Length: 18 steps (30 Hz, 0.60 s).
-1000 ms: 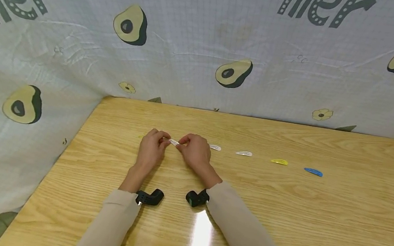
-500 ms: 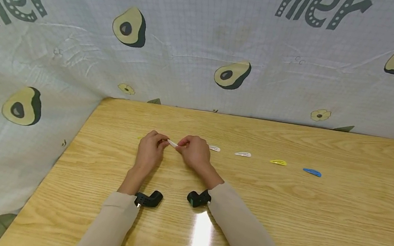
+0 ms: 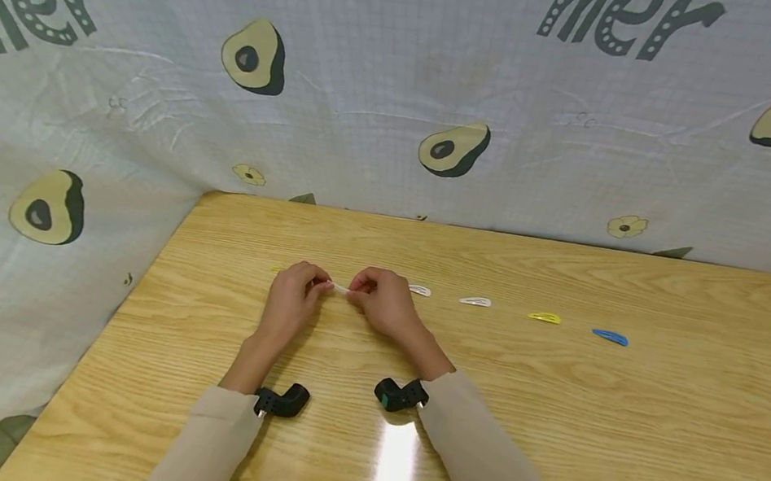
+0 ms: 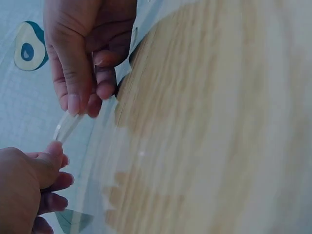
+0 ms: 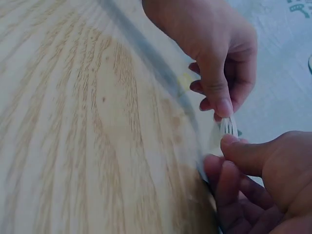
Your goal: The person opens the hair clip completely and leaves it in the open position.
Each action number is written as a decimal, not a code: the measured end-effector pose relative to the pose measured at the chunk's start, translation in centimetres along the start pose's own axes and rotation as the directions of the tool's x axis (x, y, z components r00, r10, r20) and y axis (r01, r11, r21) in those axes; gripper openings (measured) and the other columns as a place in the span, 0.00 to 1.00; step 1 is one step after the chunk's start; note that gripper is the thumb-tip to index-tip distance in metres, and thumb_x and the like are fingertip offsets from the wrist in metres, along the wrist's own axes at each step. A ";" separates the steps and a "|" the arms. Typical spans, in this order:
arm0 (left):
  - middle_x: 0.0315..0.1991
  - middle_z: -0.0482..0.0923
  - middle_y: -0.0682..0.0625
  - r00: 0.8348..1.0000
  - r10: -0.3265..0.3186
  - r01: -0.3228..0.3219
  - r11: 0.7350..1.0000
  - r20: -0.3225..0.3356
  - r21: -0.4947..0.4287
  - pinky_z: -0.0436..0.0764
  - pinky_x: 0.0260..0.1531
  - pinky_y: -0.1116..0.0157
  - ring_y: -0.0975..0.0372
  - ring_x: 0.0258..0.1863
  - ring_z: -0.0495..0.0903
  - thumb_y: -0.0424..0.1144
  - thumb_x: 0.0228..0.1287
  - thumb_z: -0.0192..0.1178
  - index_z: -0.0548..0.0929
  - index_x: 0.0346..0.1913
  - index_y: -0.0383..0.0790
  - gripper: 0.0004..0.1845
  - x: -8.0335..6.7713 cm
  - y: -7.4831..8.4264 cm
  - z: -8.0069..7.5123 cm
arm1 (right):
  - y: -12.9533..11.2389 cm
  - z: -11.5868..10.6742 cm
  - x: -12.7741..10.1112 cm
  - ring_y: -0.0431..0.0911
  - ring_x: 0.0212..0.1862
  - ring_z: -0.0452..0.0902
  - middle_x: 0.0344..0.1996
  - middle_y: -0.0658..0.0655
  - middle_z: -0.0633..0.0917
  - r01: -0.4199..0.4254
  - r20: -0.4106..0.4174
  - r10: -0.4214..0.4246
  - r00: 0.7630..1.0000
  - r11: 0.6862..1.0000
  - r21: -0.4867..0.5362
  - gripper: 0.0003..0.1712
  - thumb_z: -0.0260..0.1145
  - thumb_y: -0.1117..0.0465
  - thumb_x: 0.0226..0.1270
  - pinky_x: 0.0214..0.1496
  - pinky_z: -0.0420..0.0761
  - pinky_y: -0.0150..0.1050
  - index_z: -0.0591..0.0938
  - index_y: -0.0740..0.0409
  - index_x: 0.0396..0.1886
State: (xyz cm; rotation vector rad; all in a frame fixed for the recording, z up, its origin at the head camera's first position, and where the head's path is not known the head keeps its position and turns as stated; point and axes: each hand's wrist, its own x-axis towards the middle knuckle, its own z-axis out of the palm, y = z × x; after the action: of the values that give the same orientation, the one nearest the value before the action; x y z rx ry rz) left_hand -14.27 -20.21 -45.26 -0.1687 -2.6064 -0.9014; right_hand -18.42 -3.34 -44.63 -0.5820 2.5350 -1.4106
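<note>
A white snap hair clip [image 3: 340, 289] is stretched between both hands above the table. My left hand [image 3: 292, 297] pinches one end with thumb and fingertips. The other end is pinched by my right hand [image 3: 384, 302]. In the left wrist view, the clip [image 4: 66, 127] slants between the right hand [image 4: 90, 48] above and the left hand [image 4: 29, 180] below. Slots along the clip [image 5: 229, 127] show in the right wrist view. Just left of my left hand, a yellow hair clip [image 3: 275, 269] is mostly hidden. A second white hair clip [image 3: 420, 290] lies beside my right hand.
Farther right on the wooden table [image 3: 551, 428] lie another white hair clip [image 3: 476, 301], a yellow hair clip [image 3: 545, 317] and a blue hair clip [image 3: 610, 337], in a row. A printed curtain [image 3: 355, 88] hangs behind the table's back edge.
Both hands have come slightly nearer to me with the white hair clip, which has turned from its slotted face to a thin edge. The clips on the table stay in place.
</note>
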 end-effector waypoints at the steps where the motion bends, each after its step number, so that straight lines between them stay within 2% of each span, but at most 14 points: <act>1: 0.29 0.79 0.45 1.000 0.002 -0.002 1.000 0.000 -0.005 0.71 0.30 0.60 0.57 0.26 0.71 0.32 0.61 0.64 0.84 0.32 0.34 0.04 -0.1 0.2 0.0 | 0.0 -0.2 -0.2 0.41 0.25 0.77 0.23 0.50 0.81 -0.003 0.002 0.003 1.000 1.000 0.020 0.04 0.69 0.62 0.62 0.30 0.75 0.33 0.82 0.57 0.31; 5: 0.29 0.79 0.46 1.000 -0.010 0.010 0.997 0.009 -0.074 0.72 0.28 0.62 0.58 0.26 0.73 0.32 0.62 0.63 0.84 0.33 0.34 0.03 -0.5 1.1 0.0 | -0.1 -1.0 -1.3 0.45 0.25 0.81 0.24 0.54 0.83 -0.017 0.017 0.016 1.000 0.994 0.109 0.04 0.68 0.64 0.64 0.28 0.79 0.33 0.80 0.60 0.32; 11: 0.28 0.80 0.47 0.998 -0.056 0.060 0.981 0.028 -0.183 0.71 0.27 0.66 0.60 0.27 0.74 0.33 0.61 0.64 0.84 0.33 0.35 0.03 -1.1 2.8 0.0 | -0.4 -2.3 -3.0 0.47 0.27 0.82 0.25 0.55 0.85 -0.023 -0.005 0.024 1.000 0.986 0.167 0.05 0.68 0.63 0.63 0.30 0.78 0.36 0.81 0.59 0.35; 18: 0.26 0.80 0.49 0.997 -0.059 0.068 0.962 0.042 -0.265 0.67 0.22 0.69 0.61 0.23 0.72 0.33 0.61 0.65 0.84 0.32 0.36 0.03 -2.0 4.3 0.3 | -0.1 -3.1 -4.8 0.40 0.28 0.81 0.23 0.48 0.84 -0.044 -0.083 0.059 0.995 0.982 0.181 0.05 0.72 0.62 0.59 0.31 0.78 0.35 0.85 0.57 0.34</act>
State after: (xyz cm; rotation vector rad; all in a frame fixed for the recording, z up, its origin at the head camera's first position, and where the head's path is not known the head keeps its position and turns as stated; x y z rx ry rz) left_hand -11.53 -16.58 -43.79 -0.1731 -2.5229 -1.2820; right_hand -15.09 1.00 -43.06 -0.4289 2.4329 -1.6575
